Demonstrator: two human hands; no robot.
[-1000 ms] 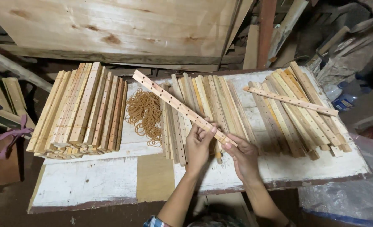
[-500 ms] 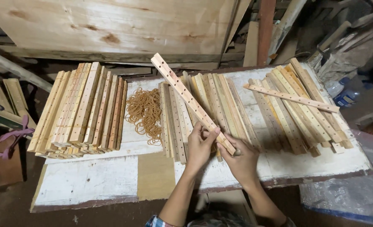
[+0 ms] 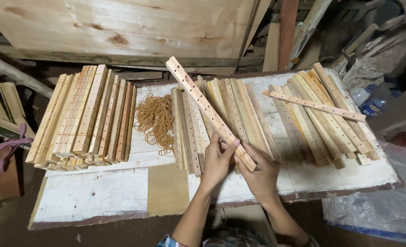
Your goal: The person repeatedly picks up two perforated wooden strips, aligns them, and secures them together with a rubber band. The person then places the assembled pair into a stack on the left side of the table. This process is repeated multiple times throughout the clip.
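Both hands grip the near end of a bundle of long wooden slats with drilled holes (image 3: pixel 203 100), which tilts up and away to the left over the table. My left hand (image 3: pixel 217 160) holds it from the left, my right hand (image 3: pixel 258 173) from the right, fingers pinching near a rubber band at the bundle's end. Under the hands lies a middle row of similar slats (image 3: pixel 232 107). A heap of tan rubber bands (image 3: pixel 156 120) lies just left of that row.
A stacked pile of bound slats (image 3: pixel 86 116) fills the left of the white worn table (image 3: pixel 98 196). More slats (image 3: pixel 324 114) lie on the right, one laid across them. Large plywood sheets (image 3: pixel 120 27) lean behind. Plastic sheeting (image 3: pixel 376 201) sits at lower right.
The held slat bundle has swung, its far end moving right and upward from over the rubber bands toward the table's back edge. Both hands stay at its near end.
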